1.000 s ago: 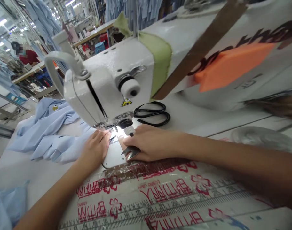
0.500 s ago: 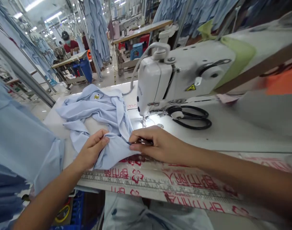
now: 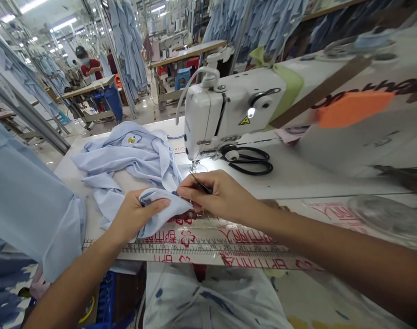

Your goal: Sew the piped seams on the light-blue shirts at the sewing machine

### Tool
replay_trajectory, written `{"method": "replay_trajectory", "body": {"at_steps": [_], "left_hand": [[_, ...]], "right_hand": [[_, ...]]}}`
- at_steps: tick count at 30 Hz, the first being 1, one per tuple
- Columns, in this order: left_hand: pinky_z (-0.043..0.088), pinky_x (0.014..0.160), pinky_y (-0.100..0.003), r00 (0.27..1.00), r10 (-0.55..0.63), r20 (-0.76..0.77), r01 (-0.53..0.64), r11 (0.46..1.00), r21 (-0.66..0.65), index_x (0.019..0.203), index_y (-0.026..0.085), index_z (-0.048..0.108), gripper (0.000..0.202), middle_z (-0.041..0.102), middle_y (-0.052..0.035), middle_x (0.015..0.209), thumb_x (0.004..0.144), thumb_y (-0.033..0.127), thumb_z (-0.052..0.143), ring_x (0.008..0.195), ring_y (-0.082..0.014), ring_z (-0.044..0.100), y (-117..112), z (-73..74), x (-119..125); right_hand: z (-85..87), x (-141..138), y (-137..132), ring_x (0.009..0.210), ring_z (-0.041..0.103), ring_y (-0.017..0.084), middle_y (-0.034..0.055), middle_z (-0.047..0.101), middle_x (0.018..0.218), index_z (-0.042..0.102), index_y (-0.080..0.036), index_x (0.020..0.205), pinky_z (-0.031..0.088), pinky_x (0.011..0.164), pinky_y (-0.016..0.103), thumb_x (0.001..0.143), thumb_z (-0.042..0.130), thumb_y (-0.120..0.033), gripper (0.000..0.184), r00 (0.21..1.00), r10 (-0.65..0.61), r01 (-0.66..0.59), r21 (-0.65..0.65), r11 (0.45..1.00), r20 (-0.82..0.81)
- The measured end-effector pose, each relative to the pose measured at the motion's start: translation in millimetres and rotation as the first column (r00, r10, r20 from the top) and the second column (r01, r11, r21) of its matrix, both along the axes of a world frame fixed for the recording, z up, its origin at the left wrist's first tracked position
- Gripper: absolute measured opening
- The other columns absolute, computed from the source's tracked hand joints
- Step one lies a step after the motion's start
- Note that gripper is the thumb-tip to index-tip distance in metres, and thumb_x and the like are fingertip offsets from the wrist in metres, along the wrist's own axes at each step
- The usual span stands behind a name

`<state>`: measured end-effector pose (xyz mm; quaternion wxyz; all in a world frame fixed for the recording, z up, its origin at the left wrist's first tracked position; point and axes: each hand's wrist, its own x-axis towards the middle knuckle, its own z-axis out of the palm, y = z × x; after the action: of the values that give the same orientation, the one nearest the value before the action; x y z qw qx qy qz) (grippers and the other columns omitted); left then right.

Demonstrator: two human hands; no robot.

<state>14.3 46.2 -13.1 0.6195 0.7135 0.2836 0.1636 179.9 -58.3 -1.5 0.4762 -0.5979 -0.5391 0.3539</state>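
Note:
My left hand (image 3: 138, 214) is closed on a fold of the light blue shirt (image 3: 133, 160), which lies crumpled on the sewing table (image 3: 297, 178). My right hand (image 3: 217, 194) pinches a small dark thread snip (image 3: 201, 185) whose tip meets the same fold of cloth. Both hands are at the table's front edge, just in front of the white sewing machine (image 3: 229, 107).
Black scissors (image 3: 251, 160) lie under the machine arm. A printed ruler strip (image 3: 208, 249) runs along the table's front edge. More blue cloth hangs at the left (image 3: 30, 205) and lies in my lap (image 3: 208, 297). A person in red works at a far table (image 3: 87, 64).
The hands left the needle plate and pulled the shirt edge toward the front edge. The left hand now bunches the fold, and the right hand's snip has come up to it.

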Motion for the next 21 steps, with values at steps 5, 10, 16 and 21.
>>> {"method": "replay_trajectory", "body": {"at_steps": [5, 10, 16, 21], "left_hand": [[0.035, 0.051, -0.017, 0.994, 0.079, 0.078, -0.076, 0.996, -0.051, 0.067, 0.013, 0.057, 0.027, 0.047, 0.0027, 0.060, 0.068, 0.037, 0.069, 0.056, -0.0068, 0.041, -0.9, -3.2, 7.4], [0.035, 0.053, -0.019, 0.991, 0.088, 0.096, -0.077, 0.991, -0.110, 0.070, 0.013, 0.057, 0.027, 0.046, 0.0028, 0.060, 0.070, 0.038, 0.067, 0.056, -0.0080, 0.042, -3.6, -2.4, 13.2], [0.033, 0.054, -0.018, 0.991, 0.112, 0.068, -0.117, 0.990, 0.076, 0.075, 0.015, 0.060, 0.015, 0.049, 0.0030, 0.065, 0.069, 0.028, 0.065, 0.059, -0.0079, 0.041, -4.4, 1.9, 17.1], [0.032, 0.053, -0.017, 0.995, 0.093, 0.040, -0.092, 0.995, -0.029, 0.075, 0.015, 0.059, 0.015, 0.050, 0.0037, 0.064, 0.066, 0.026, 0.065, 0.057, -0.0069, 0.041, -6.0, 2.7, 21.2]], "right_hand": [[-3.7, 3.8, -1.0, 0.046, 0.045, 0.009, -0.0040, 0.048, 0.048, 0.058, -0.014, 0.072, 0.035, 0.045, 0.022, 0.079, 0.051, -0.030, 0.019, 0.998, -0.008, 0.004, 0.064, 0.998, 0.057], [-7.6, 7.2, -3.0, 0.048, 0.042, 0.009, -0.0033, 0.047, 0.050, 0.058, -0.015, 0.071, 0.034, 0.047, 0.023, 0.079, 0.050, -0.032, 0.020, 0.993, -0.041, 0.032, 0.087, 0.996, 0.110], [-12.0, 9.6, -2.7, 0.048, 0.039, 0.009, -0.0035, 0.044, 0.049, 0.058, -0.016, 0.068, 0.031, 0.047, 0.024, 0.080, 0.049, -0.033, 0.021, 0.979, -0.080, 0.052, 0.151, 0.987, 0.186], [-13.5, 9.0, -2.7, 0.048, 0.037, 0.009, -0.0034, 0.043, 0.050, 0.057, -0.016, 0.067, 0.030, 0.047, 0.024, 0.080, 0.049, -0.032, 0.023, 0.974, -0.107, 0.073, 0.169, 0.983, 0.201]]}}
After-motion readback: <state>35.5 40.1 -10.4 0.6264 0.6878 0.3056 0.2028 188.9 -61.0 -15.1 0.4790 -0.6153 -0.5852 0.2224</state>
